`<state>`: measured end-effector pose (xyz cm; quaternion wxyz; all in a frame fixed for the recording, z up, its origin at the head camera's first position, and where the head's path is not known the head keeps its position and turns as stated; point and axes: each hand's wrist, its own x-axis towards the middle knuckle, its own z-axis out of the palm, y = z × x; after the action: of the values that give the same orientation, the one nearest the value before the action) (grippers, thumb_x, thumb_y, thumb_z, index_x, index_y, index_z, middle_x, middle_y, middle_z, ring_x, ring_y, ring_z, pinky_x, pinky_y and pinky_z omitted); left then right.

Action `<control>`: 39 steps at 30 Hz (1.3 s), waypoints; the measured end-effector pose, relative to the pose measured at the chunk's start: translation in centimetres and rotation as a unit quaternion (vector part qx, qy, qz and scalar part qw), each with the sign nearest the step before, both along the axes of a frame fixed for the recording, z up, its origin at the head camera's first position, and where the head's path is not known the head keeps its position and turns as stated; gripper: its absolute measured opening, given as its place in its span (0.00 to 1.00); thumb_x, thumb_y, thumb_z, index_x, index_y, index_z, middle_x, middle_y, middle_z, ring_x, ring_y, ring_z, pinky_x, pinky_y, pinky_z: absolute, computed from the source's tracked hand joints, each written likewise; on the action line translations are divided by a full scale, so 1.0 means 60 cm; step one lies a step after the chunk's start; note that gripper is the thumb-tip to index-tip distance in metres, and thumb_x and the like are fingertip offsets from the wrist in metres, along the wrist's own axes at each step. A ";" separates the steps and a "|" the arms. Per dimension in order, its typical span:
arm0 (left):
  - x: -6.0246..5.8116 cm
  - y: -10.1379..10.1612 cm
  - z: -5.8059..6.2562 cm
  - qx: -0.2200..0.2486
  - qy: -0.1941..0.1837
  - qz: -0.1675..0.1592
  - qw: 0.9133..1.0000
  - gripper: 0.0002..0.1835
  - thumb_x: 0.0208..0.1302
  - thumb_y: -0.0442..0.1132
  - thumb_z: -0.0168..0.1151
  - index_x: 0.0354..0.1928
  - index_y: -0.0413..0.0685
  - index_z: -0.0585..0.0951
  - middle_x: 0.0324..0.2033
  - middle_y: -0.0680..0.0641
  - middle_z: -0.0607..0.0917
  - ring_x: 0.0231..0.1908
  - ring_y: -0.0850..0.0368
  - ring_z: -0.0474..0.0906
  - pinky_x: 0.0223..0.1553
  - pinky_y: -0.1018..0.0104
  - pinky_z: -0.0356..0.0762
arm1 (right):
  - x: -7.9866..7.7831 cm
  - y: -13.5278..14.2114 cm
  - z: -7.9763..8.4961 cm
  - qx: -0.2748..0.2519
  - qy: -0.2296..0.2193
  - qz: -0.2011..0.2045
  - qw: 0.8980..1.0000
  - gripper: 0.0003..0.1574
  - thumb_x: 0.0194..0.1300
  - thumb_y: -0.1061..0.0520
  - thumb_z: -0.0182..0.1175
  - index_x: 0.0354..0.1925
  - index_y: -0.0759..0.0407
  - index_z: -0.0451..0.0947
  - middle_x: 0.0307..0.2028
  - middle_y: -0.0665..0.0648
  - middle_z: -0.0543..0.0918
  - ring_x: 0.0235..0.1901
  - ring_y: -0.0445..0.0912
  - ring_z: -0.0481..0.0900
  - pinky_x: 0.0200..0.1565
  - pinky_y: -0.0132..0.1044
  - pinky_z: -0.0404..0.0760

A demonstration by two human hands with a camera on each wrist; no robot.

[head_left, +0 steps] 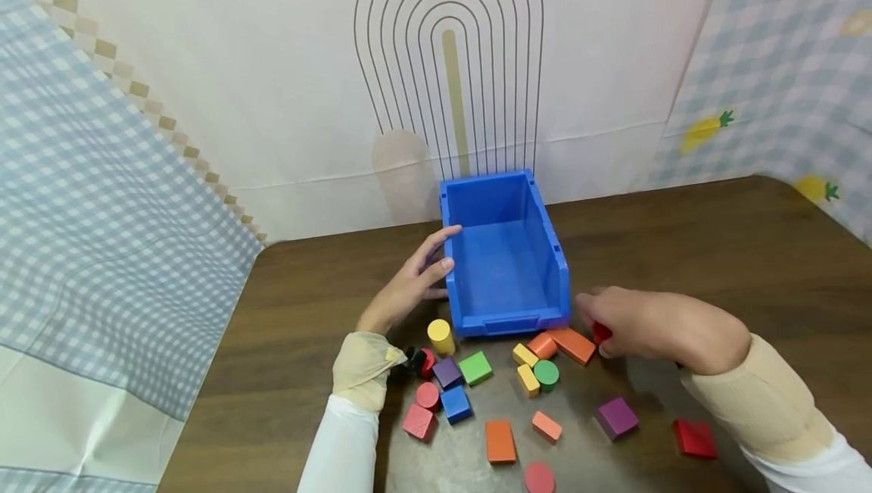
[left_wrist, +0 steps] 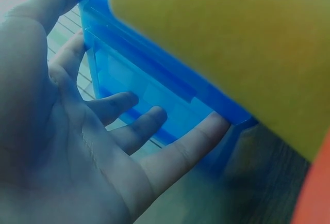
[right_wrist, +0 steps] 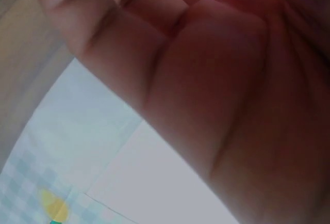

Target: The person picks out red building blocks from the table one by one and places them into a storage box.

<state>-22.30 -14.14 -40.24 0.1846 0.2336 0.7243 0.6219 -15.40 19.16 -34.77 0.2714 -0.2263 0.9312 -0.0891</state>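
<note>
A blue plastic bin [head_left: 504, 266] stands near the wall, its low front facing the person. My left hand [head_left: 409, 277] rests with spread, fairly straight fingers against the bin's left side; in the left wrist view its fingertips [left_wrist: 211, 126] lie along the blue wall. Just right of the bin, my right hand [head_left: 640, 322] pinches a red block [head_left: 601, 332], mostly hidden by the fingers. The right wrist view is filled by the curled palm [right_wrist: 206, 79]. By the left wrist stands a yellow cylinder [head_left: 441, 337], which looms large in the left wrist view.
Wooden blocks lie in front of the bin, including a green block [head_left: 475, 367], a blue cube [head_left: 456, 404], an orange block [head_left: 500, 441] and an orange plank [head_left: 574, 345]. Farther right are a purple cube [head_left: 616, 418] and a red block [head_left: 695, 438]. Patterned cloth [head_left: 293, 84] hangs behind.
</note>
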 end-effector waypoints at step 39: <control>-0.002 0.000 -0.007 0.005 0.000 -0.008 1.000 0.31 0.82 0.55 0.50 0.82 0.74 0.57 0.84 0.43 0.49 0.77 0.34 0.60 0.61 0.30 0.75 | 0.035 -0.030 0.054 -0.183 0.262 0.120 0.940 0.15 0.65 0.66 0.73 0.47 0.51 0.86 0.36 0.44 0.83 0.34 0.37 0.77 0.33 0.30 0.81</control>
<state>-22.44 -14.15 -40.66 0.1883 0.2408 0.7194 0.6237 -13.29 17.36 -31.51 -0.0201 -0.3975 0.9029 -0.1624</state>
